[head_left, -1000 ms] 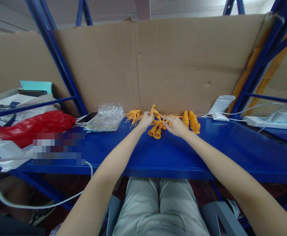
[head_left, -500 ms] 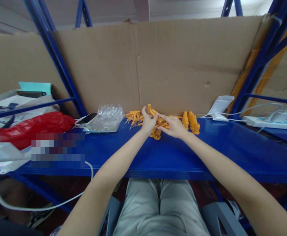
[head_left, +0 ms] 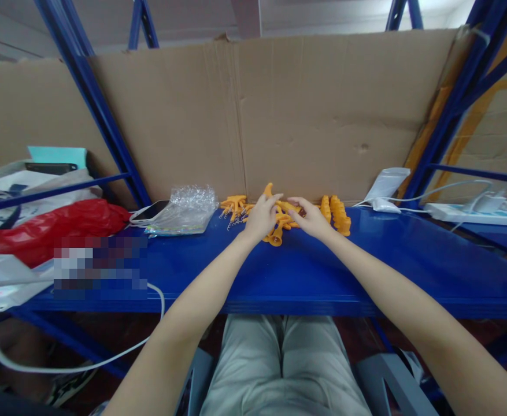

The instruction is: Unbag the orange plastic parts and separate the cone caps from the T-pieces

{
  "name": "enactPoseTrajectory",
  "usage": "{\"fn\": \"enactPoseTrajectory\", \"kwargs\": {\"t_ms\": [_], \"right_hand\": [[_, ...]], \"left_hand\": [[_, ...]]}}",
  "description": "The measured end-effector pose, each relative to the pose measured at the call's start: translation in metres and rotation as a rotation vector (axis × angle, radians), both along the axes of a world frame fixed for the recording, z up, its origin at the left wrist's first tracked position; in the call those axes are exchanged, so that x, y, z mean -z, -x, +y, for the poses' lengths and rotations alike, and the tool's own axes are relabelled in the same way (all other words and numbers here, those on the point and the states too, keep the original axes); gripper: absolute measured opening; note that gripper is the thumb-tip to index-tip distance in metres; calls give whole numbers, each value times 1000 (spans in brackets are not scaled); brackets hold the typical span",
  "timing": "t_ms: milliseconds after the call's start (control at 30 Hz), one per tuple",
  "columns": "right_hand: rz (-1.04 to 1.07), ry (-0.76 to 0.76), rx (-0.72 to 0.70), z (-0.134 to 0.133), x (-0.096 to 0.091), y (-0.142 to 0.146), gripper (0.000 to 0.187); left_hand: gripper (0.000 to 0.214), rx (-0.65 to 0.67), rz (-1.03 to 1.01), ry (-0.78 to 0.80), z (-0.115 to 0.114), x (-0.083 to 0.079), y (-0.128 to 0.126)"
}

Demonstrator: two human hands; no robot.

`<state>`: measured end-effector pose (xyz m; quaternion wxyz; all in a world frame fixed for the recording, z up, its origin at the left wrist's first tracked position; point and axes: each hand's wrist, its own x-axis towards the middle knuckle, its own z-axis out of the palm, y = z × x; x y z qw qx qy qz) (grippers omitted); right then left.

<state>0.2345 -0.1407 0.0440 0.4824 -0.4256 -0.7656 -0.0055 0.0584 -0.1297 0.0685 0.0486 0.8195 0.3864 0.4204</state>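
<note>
A heap of small orange plastic parts [head_left: 284, 219] lies on the blue metal shelf [head_left: 305, 266], against the cardboard sheet. My left hand [head_left: 262, 216] and my right hand [head_left: 309, 216] both rest in the heap. Left fingers are pinched round one orange part [head_left: 269, 189] that sticks up above them. Right fingers curl over another orange part [head_left: 288, 205] at the heap's top. A row of stacked orange parts [head_left: 339, 214] stands just right of my right hand. More orange parts with small springs [head_left: 235, 205] lie to the left.
A crumpled clear plastic bag [head_left: 188, 208] and a phone [head_left: 149, 211] lie left of the heap. Farther left sit a red bag [head_left: 49, 228] and white bags. A white pouch [head_left: 387, 184], cables and a power strip [head_left: 474, 214] are on the right. Cardboard [head_left: 314, 115] closes the back.
Both hands have shifted slightly within the heap; the left hand now holds its orange part higher, and the right hand has drawn closer to it.
</note>
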Motion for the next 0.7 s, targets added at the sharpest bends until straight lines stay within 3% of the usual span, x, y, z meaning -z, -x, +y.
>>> {"fn": "enactPoseTrajectory", "kwargs": {"t_ms": [100,233,533,700], "right_hand": [[77,37,-32,5,3,-3,37],[183,98,-74,10,6,-4,42],[310,194,-129,15,3,-11,45],[281,247,-153,19,3,-15,48]], "left_hand": [[38,-128,184,-44,0,-3,9],[38,-238,220,-94,3,-4,18],[40,-191,142,-86,17,1,19],[40,-176,118,-97,19,4,20]]}}
